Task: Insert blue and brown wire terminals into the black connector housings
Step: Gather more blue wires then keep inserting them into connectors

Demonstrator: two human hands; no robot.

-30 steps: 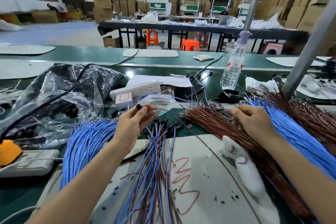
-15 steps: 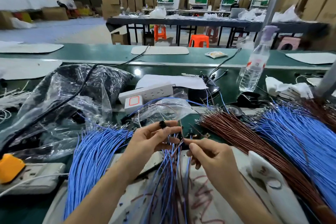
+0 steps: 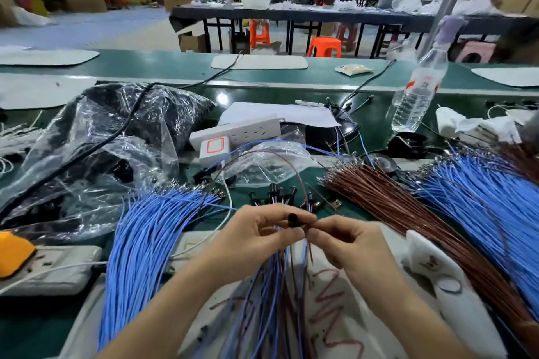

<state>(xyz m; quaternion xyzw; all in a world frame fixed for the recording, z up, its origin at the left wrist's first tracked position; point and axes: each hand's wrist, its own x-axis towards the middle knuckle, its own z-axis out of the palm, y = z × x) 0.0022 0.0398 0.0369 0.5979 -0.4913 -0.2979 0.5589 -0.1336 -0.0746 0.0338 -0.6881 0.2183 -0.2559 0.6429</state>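
No writing can be read. The water bottle at upper right has a red and white label too blurred to make out, and the white board at the bottom carries only red scribbles. A small white box with a red outlined rectangle leans against the power strip.

The bottle holds some water. The large clear plastic bag at left is full of small dark parts; what the smaller clear bag in the centre contains cannot be told.

The left hand pinches a black connector housing between thumb and fingers at lower centre. The right hand, fingertips touching that housing, pinches a thin brown wire that loops upward. More black housings lie just above the hands. A blue wire bundle fans out at left, a brown wire bundle at right.
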